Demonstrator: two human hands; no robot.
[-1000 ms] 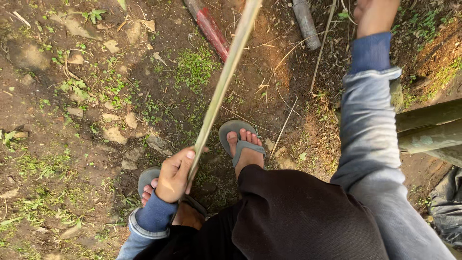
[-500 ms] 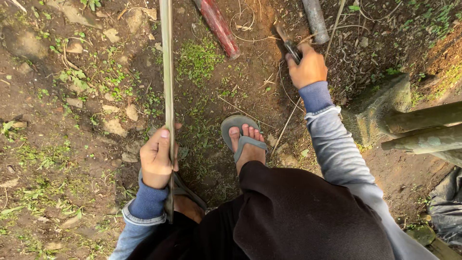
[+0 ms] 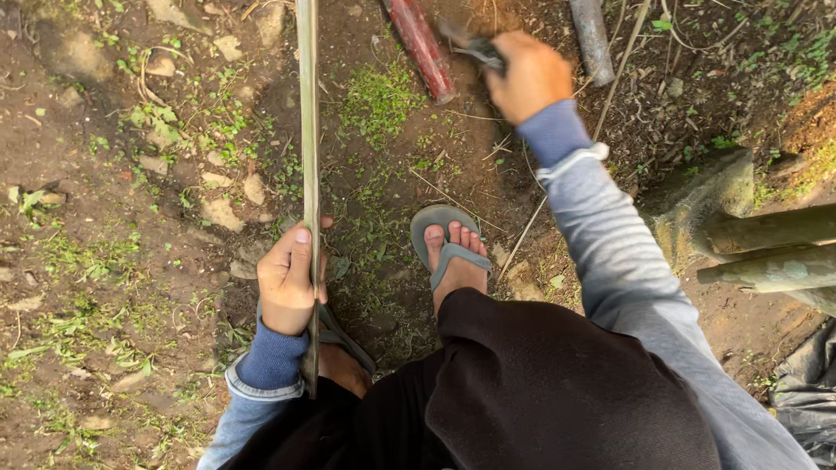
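Two hands are busy over a patch of bare dirt and sparse weeds. The left hand (image 3: 292, 278) is closed around a long, thin bamboo strip (image 3: 306, 130), thumb pressed flat along its face, holding it nearly upright so that it runs from the top edge of the view down past the wrist to end beside the left knee. The right hand (image 3: 527, 77) is stretched out ahead and well apart from the strip, fingers curled tight around the dark handle of a tool (image 3: 475, 48) (too blurred to say what kind), its tip pointing left toward a red pipe (image 3: 422, 48) lying on the ground. A grey pipe (image 3: 592, 39) lies just to the right of that hand. Between the hands, a bare foot in a grey sandal (image 3: 448, 248) stands on the soil, close to the strip's lower part. Both sleeves are grey with blue cuffs, and dark cloth covers the lap. At the right edge, a few mossy green poles (image 3: 766, 248) lie stacked on a low block.
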